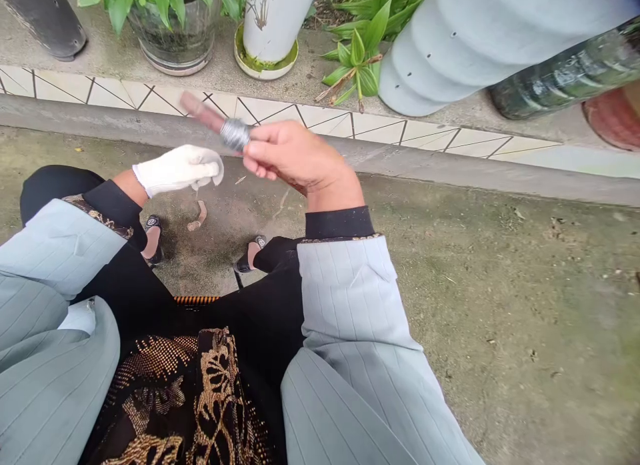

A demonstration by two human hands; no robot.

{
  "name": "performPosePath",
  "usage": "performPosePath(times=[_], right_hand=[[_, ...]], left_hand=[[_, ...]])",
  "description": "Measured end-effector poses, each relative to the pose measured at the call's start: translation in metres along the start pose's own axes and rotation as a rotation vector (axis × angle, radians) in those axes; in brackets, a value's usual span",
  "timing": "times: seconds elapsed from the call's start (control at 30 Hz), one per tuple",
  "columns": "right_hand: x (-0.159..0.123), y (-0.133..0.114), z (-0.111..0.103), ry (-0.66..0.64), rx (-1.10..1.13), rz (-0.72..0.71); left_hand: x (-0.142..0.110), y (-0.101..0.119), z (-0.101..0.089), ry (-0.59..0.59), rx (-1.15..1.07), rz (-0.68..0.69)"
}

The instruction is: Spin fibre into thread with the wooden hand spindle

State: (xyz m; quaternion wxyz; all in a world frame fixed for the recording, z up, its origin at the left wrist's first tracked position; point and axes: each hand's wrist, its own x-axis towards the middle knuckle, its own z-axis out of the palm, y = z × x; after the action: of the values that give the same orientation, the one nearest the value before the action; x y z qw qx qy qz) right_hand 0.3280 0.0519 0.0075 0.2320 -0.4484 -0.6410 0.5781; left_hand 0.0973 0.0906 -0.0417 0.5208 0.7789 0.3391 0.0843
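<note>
My right hand (pixel 300 155) is bare and closed round the near end of a short reddish-brown stick (pixel 203 111) with a silvery-grey wrapped band (pixel 235 134). The stick's far end points up and left and is smeared by motion. In a white glove, my left hand (pixel 175 170) is just below and left of the stick, apart from it. Its fingers are closed on a thin grey curved piece (pixel 218 167), whose kind I cannot make out. Below the hands, a pale brown curved piece (pixel 198 216) lies on the concrete between my feet.
A low tiled ledge (pixel 375 129) runs across in front of me. On it stand a potted plant (pixel 175 38), a white pipe-like pot (pixel 275 25) in a saucer, a large ribbed grey container (pixel 450 45) and a green bottle (pixel 560 71). Concrete ground (pixel 500 305) spreads to the right.
</note>
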Motion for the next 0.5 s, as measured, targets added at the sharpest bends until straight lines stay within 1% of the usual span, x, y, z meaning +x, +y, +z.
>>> performPosePath(times=[0.03, 0.07, 0.1, 0.13, 0.17, 0.23, 0.3, 0.37, 0.4, 0.43, 0.5], right_hand=[[0.000, 0.001, -0.003, 0.167, 0.042, 0.000], [0.002, 0.004, -0.005, 0.297, 0.054, 0.021], [0.004, 0.008, -0.008, 0.381, 0.032, 0.059], [0.006, 0.013, -0.011, 0.426, -0.025, 0.106], [0.008, 0.018, -0.013, 0.441, -0.105, 0.153], [0.013, 0.030, -0.016, 0.425, -0.285, 0.209], [0.017, 0.040, -0.017, 0.367, -0.444, 0.224], [0.019, 0.044, -0.015, 0.229, -0.535, 0.254], [0.019, 0.043, -0.013, 0.119, -0.559, 0.278], [0.018, 0.040, -0.010, -0.017, -0.568, 0.299], [0.015, 0.031, -0.003, -0.318, -0.544, 0.307]], left_hand=[[0.000, 0.002, 0.004, -0.057, 0.006, 0.011], [0.000, 0.004, 0.006, -0.106, 0.016, 0.022], [-0.001, 0.007, 0.008, -0.157, 0.036, 0.036], [-0.001, 0.011, 0.009, -0.183, 0.059, 0.045], [-0.002, 0.013, 0.009, -0.203, 0.081, 0.054], [-0.003, 0.018, 0.006, -0.216, 0.125, 0.070], [-0.005, 0.019, 0.001, -0.176, 0.150, 0.079], [-0.006, 0.019, -0.005, -0.100, 0.162, 0.074], [-0.006, 0.019, -0.008, -0.057, 0.168, 0.066], [-0.007, 0.018, -0.011, -0.021, 0.177, 0.055], [-0.006, 0.016, -0.014, 0.025, 0.196, 0.033]])
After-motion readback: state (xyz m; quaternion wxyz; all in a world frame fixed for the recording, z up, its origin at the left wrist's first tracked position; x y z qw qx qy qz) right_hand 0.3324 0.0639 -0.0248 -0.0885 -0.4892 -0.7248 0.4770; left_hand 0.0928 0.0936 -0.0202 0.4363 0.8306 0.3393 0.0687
